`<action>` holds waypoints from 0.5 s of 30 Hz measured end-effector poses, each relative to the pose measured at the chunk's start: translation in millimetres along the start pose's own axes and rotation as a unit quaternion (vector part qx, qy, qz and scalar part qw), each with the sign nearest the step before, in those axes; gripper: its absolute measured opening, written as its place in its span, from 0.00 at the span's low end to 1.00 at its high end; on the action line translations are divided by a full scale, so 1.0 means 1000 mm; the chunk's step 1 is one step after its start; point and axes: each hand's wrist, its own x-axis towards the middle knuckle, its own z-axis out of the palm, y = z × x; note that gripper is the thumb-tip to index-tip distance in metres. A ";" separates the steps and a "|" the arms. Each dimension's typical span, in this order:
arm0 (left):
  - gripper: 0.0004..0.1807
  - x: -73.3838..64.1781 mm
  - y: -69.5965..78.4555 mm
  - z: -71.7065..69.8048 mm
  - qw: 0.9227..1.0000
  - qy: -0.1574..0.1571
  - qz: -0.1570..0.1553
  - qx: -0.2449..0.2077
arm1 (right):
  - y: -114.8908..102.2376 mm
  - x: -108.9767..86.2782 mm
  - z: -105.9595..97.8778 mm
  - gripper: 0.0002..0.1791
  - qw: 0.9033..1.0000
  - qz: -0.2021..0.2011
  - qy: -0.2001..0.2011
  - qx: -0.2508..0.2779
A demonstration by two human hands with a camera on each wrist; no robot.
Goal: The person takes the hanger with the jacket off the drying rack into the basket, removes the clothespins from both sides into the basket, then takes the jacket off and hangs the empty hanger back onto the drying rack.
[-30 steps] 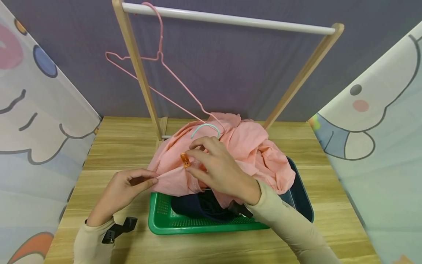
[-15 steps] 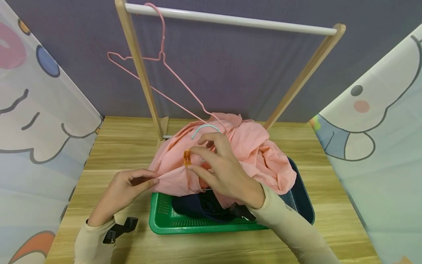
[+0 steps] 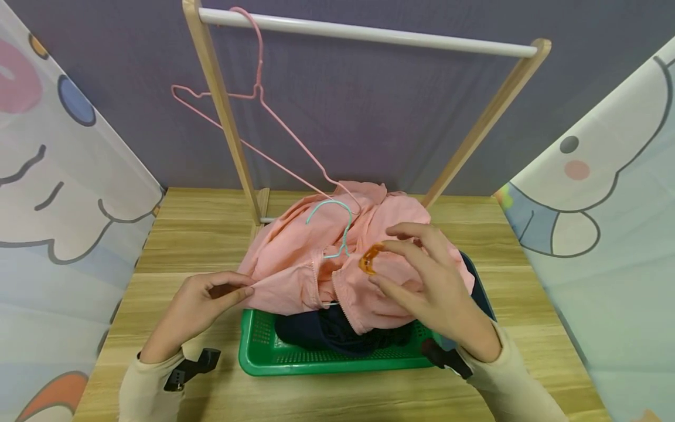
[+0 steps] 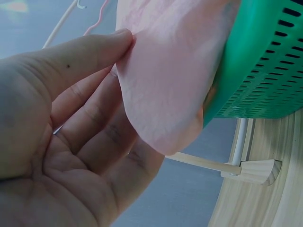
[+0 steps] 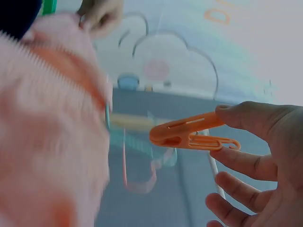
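The right hand has swung away from the left hand, fingers spread, pinching an orange clothespin off the pink garment and baring the mint hanger; the left-hand side seems unclipped. The left hand pinches fabric beside the green basket; desk opens outside both hands.

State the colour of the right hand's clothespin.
Orange; the clothespin shows best in the right wrist view.

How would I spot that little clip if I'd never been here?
Start at the white-railed rack; before it, a pink garment lies over a green basket. Near that garment, the right hand pinches the clip: orange, unlike the mint hanger and pink hanger.
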 end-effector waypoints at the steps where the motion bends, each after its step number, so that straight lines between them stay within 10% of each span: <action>1: 0.07 0.000 0.000 0.000 1.000 -0.001 0.001 0.001 | 0.004 -0.006 -0.007 0.24 1.000 0.008 0.008 -0.004; 11: 0.07 0.002 -0.001 0.001 1.000 0.000 -0.003 0.003 | 0.040 -0.083 -0.077 0.38 0.978 0.154 0.054 -0.130; 15: 0.07 0.002 -0.001 0.001 1.000 0.004 -0.002 0.016 | 0.046 -0.111 -0.092 0.28 0.964 0.213 0.049 -0.153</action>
